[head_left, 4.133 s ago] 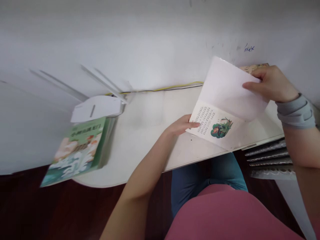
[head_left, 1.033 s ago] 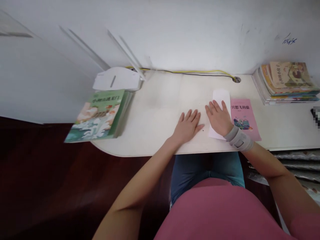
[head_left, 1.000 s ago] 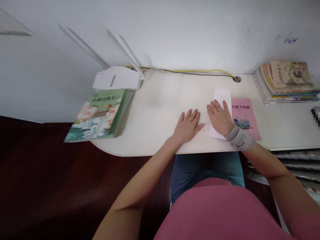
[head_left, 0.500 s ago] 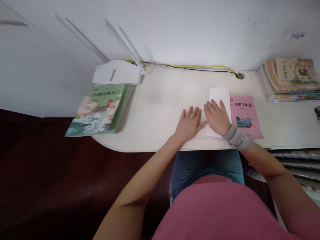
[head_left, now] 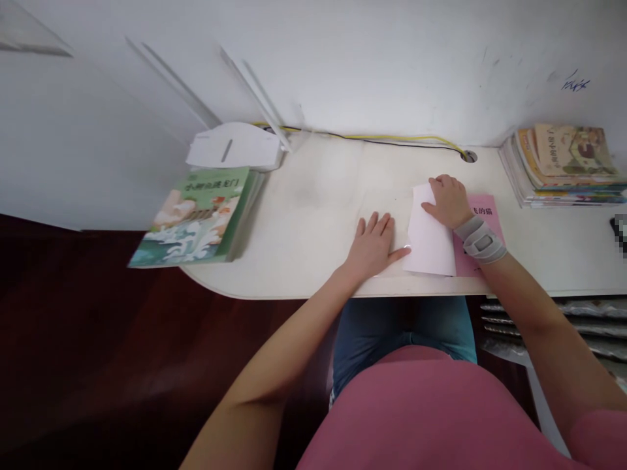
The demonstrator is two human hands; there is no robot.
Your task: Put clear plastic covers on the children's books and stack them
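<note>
My left hand point(head_left: 371, 248) lies flat on the desk, fingers spread, its thumb reaching toward a white sheet point(head_left: 431, 245). Faint edges and a glint by that thumb suggest clear film point(head_left: 399, 261) under the hand. My right hand point(head_left: 447, 201), with a grey wrist strap, is curled over the upper right edge of the white sheet, thumb on its face. The fingertips are partly hidden. A pink book point(head_left: 490, 225) with a printed cover lies right of the sheet, partly covered by my right hand and wrist.
On the left, a green picture book point(head_left: 200, 209) tops a stack overhanging the desk edge, before a white router point(head_left: 235, 147) with antennas. More books point(head_left: 573, 156) are stacked at the right. Cables point(head_left: 353, 137) run along the wall to a hole. A dark object point(head_left: 620, 232) sits far right.
My right hand has shifted up and right from lying flat on the white sheet to curling over its upper right edge. My left hand has stayed nearly still. The view has shifted slightly.
</note>
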